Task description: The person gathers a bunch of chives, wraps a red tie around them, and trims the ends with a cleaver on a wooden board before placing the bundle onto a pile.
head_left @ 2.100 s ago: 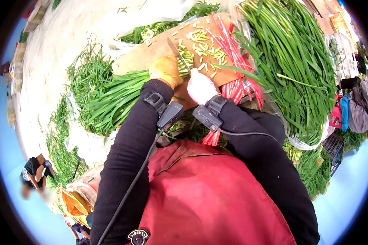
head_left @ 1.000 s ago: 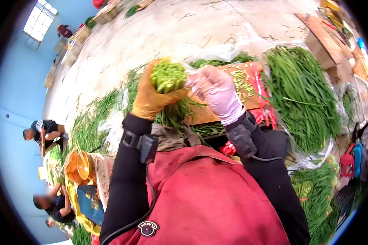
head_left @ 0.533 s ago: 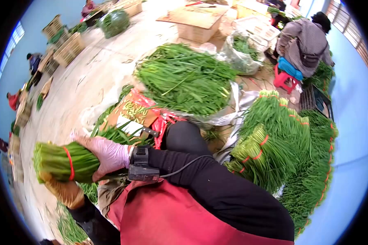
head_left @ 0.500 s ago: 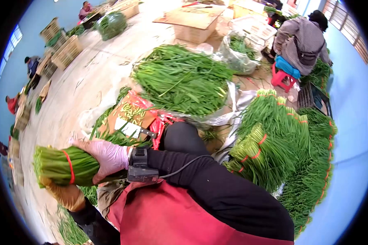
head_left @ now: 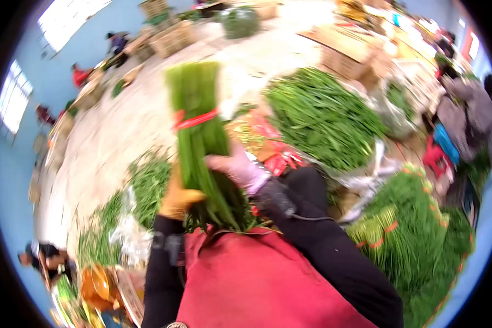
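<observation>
Upright in front of my red apron is a thick bunch of garlic chives (head_left: 197, 131), tied with a red band, its pale cut ends up and leaf tips down. My left hand (head_left: 177, 194), in an orange glove, grips it low on the left side. My right hand (head_left: 239, 168), in a pale pink glove, closes on its right side. Beyond the right hand lies a board (head_left: 246, 134) with chopped bits on red plastic, partly hidden. A big heap of loose chives (head_left: 322, 117) rests on plastic sheeting farther right.
Banded bunches (head_left: 415, 251) are stacked along my right. Loose greens (head_left: 150, 186) and clear plastic (head_left: 134, 235) lie on the floor at left, near an orange basin (head_left: 99, 287). A person (head_left: 464, 109) sits at far right; crates (head_left: 169, 41) stand at the back.
The bunch has swung from lying sideways at far left to upright in front of me. Both hands moved with it, and my view has turned left.
</observation>
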Demonstrator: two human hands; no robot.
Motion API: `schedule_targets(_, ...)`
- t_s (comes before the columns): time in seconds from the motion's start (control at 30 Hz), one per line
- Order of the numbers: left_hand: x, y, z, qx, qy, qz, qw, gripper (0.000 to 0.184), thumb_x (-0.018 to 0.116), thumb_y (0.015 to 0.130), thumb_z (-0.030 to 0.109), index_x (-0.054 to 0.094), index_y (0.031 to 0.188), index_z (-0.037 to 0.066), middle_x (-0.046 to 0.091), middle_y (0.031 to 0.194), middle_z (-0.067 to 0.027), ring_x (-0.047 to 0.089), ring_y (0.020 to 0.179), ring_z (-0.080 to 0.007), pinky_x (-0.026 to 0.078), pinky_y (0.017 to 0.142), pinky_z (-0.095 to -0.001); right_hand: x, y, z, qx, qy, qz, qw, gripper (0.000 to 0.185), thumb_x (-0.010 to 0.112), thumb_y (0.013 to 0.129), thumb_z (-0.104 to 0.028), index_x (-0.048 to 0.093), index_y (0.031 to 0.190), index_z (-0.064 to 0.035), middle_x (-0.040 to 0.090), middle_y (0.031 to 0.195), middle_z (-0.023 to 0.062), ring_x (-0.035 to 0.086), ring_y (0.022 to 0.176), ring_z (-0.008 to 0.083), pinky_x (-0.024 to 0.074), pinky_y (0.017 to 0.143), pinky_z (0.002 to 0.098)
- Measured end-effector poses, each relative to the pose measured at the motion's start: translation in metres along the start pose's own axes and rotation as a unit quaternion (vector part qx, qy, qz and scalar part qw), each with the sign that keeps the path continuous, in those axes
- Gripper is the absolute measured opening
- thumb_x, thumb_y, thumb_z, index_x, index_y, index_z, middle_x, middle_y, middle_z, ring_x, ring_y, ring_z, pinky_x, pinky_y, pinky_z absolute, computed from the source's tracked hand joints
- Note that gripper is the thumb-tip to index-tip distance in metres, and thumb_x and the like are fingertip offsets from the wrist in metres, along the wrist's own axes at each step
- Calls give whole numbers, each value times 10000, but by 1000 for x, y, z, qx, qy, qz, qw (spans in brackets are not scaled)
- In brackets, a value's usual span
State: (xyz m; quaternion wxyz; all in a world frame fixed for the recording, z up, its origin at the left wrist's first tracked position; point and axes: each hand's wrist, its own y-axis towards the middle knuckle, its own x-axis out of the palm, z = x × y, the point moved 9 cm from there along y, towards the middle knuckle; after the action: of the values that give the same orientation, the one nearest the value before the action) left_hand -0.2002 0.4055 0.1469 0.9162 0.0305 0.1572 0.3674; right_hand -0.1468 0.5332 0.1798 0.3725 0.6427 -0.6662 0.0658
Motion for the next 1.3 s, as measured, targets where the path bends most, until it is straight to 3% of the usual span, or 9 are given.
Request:
schedule_targets(0.27,12,-11,-26,8,-257,72,964,679,869,613,173,543,1196,52,601,1010,20,569,856,-85,487,750,-233,-10,-11,2,17,-157,43,986,765,754,815,-332,365,1383,2,539,1252,113,507,1151,199,383,1019,333)
schedule_targets(0.4,8,-25,-34,-24,-281,65,957,637,848,626,124,555,1185,45,619,1005,16,578,859,-89,486,764,-236,-23,8,-97,-248,-402,111,874,509,592,935,-323,485,1319,-7,548,1272,147,509,1172,234,402,1013,350)
schedule_targets(0.5,12,-34,-29,-36,-253,67,965,791,907,582,356,519,1192,34,620,999,1,591,863,-104,492,785,-263,58,4,-164,-399,-485,-52,777,423,602,923,-347,595,1197,-25,650,1118,130,593,1044,249,467,932,340)
schedule_targets(0.7,18,-48,-28,-42,-300,42,952,687,844,619,88,540,1231,26,633,1089,-15,581,981,-115,463,892,-278,-11,99,-179,-113,-730,48,673,365,568,941,-376,676,1054,-46,703,976,102,648,895,185,513,814,319)
schedule_targets(0.8,19,-54,-26,-42,-315,35,947,716,855,612,99,531,1247,26,634,1097,-20,587,976,-122,465,898,-284,20,76,-206,-263,-533,48,803,333,553,951,-357,685,1042,-66,701,988,87,647,909,174,510,839,295)
schedule_targets(0.9,16,-50,-26,-45,-331,28,942,730,855,610,95,524,1256,25,635,1106,-27,596,971,-129,472,895,-290,50,65,-143,-91,-413,-229,877,353,567,943,-349,659,1105,-48,698,984,90,639,944,171,497,876,289)
schedule_targets(0.93,17,-53,-23,-47,-344,23,937,736,855,607,93,521,1259,25,636,1108,-30,600,969,-133,476,891,-291,32,76,-120,71,-620,-153,766,375,583,937,-322,617,1173,-32,686,1026,106,632,977,174,486,902,287)
schedule_targets(1.03,18,-55,-31,-44,-356,14,933,716,823,627,75,513,1271,23,643,1103,-40,618,946,-144,495,859,-289,7,87,-189,-312,-715,77,621,374,632,896,-366,657,1122,-68,673,1099,134,622,1036,221,482,934,376)
schedule_targets(1.3,-13,-42,-30,47,-275,121,953,585,809,655,170,560,1163,23,654,1020,-38,626,882,-143,520,797,-291,-22,53,-82,50,-432,38,900,636,619,877,-459,477,1330,-35,582,1248,161,593,1082,189,496,912,321)
